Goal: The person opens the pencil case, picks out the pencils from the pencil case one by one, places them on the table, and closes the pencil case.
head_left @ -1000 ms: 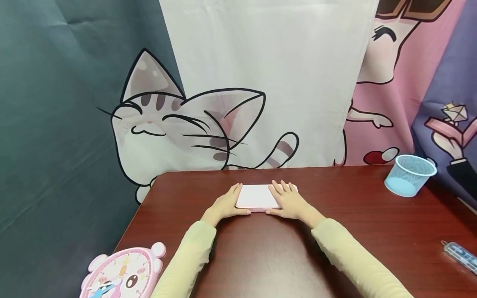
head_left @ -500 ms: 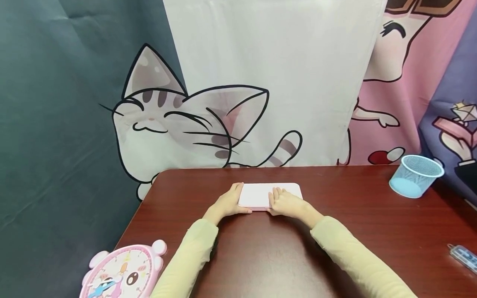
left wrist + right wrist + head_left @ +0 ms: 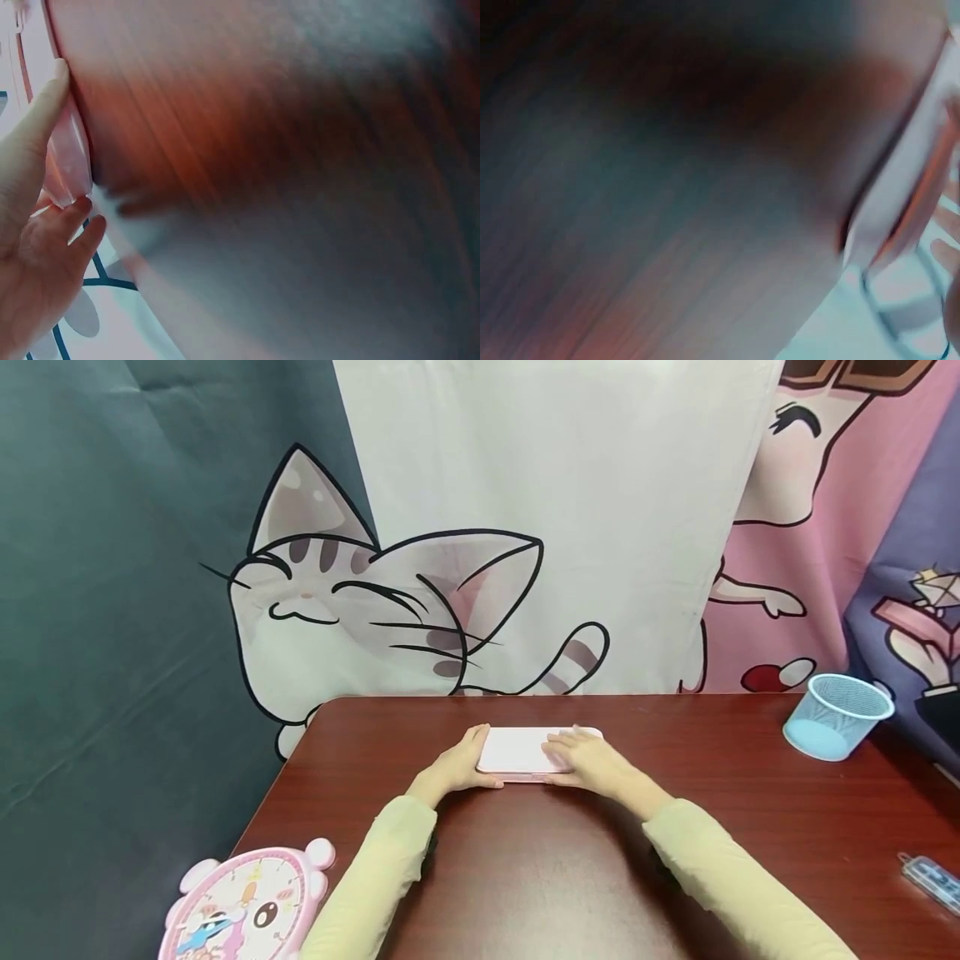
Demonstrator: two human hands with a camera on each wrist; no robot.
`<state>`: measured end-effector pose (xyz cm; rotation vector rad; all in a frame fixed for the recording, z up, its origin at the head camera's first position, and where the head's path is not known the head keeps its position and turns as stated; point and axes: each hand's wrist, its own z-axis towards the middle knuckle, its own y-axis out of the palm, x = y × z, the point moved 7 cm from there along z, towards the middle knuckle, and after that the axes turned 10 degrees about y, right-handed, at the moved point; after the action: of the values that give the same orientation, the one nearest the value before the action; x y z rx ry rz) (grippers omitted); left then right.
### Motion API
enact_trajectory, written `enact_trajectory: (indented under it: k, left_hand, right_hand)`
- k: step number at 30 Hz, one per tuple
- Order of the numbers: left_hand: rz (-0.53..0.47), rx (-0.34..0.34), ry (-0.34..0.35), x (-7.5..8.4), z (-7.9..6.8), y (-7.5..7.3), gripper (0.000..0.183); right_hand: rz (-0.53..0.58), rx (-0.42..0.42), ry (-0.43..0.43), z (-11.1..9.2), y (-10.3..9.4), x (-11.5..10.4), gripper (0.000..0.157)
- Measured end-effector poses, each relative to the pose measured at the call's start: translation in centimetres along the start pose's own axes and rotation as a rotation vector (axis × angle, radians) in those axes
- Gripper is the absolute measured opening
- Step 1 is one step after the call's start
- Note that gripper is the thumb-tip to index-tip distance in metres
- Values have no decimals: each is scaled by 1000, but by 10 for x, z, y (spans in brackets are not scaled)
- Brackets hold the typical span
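Note:
A flat rectangular box with a white top and pink sides lies near the far middle of the table. My left hand holds its left end, thumb along the near side and fingers round the far corner. In the left wrist view, the thumb lies along the pink side. My right hand is over the right part of the top, slightly blurred, its thumb by the near edge and its fingers spread loosely across the white surface. The right wrist view shows the box blurred, with fingertips beside it at the frame's edge.
A light blue mesh basket stands at the back right of the brown table. Toward the front right lies a small blue-and-clear object. A pink toy clock is at the front left. A cartoon-printed curtain hangs behind.
My right hand's fingers went from spread, to curled on the box's top, to loosely extended again, and the hand shifted slightly right. The left hand keeps its hold.

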<state>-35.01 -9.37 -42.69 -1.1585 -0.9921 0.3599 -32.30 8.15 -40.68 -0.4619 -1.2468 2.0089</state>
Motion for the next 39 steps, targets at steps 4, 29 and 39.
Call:
enact_trajectory:
  k: [4, 29, 39]
  left_hand:
    - [-68, -24, -42, -10, -8, 0, 104]
    - [162, 139, 22, -14, 18, -12, 114]
    - [-158, -3, -142, -27, 23, 8, 109]
  right_hand:
    - [327, -173, 297, -21, 0, 43, 77]
    - [594, 33, 782, -26, 0, 84, 22]
    - [462, -123, 477, -20, 4, 73, 20]
